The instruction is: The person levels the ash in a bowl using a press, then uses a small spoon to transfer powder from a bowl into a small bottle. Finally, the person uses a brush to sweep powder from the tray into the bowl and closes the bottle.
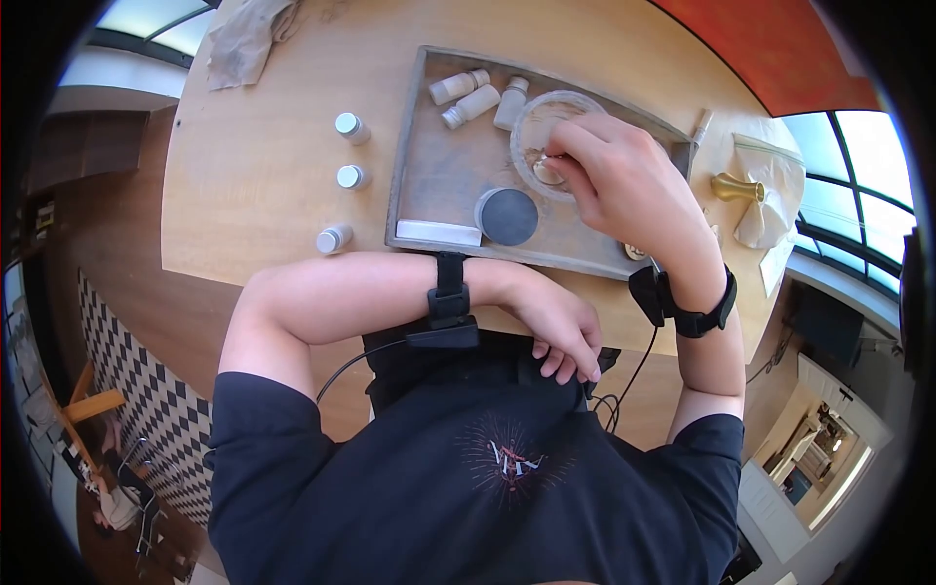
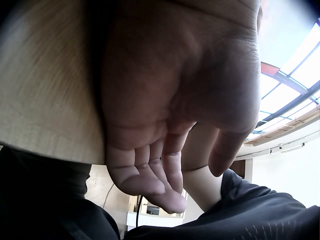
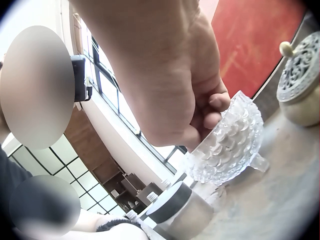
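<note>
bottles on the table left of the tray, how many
3, in a row left of the tray: the far bottle, the middle bottle, the near bottle

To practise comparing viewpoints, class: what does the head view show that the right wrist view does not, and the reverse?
Only the head view: the brass-coloured vase, the crumpled cloth at the table's far left and the print on the shirt.

Only the right wrist view: the foot of the glass bowl and the pale knob on an openwork lid.

Both: the right hand at that bowl, the dark-lidded jar and the tray.
</note>
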### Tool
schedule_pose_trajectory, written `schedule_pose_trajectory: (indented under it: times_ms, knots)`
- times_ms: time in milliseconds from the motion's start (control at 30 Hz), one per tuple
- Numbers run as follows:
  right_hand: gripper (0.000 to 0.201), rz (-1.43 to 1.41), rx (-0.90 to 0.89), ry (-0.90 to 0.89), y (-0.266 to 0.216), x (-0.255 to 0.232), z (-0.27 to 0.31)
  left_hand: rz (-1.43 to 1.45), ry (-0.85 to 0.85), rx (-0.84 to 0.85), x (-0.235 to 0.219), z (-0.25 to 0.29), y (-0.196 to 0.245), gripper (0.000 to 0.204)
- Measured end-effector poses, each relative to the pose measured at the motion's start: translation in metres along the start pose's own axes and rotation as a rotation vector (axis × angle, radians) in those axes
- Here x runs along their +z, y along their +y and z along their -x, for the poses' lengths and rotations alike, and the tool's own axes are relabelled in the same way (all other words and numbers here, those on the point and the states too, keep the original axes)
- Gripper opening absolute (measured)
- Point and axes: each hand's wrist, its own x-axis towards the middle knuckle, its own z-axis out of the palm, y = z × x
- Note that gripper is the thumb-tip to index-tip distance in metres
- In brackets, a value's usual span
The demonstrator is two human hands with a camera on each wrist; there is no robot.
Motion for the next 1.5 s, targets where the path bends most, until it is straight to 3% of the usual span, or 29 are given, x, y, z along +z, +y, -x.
schedule_pose_trajectory:
  times_ms: [333,633,1233,1500]
  knots:
    - [0.008,-0.118,0.145,0.018,0.001,-0.020,0.012,-0.003,-0.002,0.007,0.000,-0.001,-0.001,0.039]
    - [0.008,-0.147,0.076,0.137,-0.001,0.003,0.004,-0.014,-0.001,0.010,0.000,0.000,0.000,0.041]
    - [0.011,0.031,0.039,0.085,-0.006,0.007,0.012,-0.016,-0.008,0.013,-0.002,-0.002,-0.003,0.039]
    - [0.009,0.016,0.101,0.280,0.001,-0.005,0.011,-0.008,-0.005,0.000,0.000,0.000,0.000,0.037]
